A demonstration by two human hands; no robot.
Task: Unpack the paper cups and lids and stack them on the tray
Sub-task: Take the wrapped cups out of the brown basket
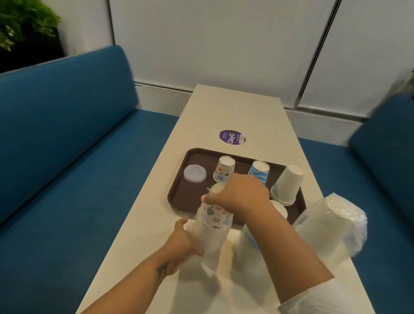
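A brown tray (188, 200) lies on the cream table. On it stand a clear lid (194, 173), an upturned patterned cup (224, 169), an upturned blue-wave cup (259, 170) and a white cup stack (286, 185). My left hand (186, 237) grips the lower part of a plastic-wrapped sleeve of patterned cups (214, 219) at the tray's near edge. My right hand (237, 195) grips the top cup of that sleeve. A wrapped sleeve of blue-wave cups (246, 246) stands just right of it. Another white cup (280, 209) is partly hidden behind my right arm.
A large wrapped stack of white cups (329, 229) leans at the table's right edge. A purple sticker (231, 137) marks the table (234, 112) beyond the tray. Blue benches (52, 160) flank both sides. Plants (9, 14) stand in the far corners.
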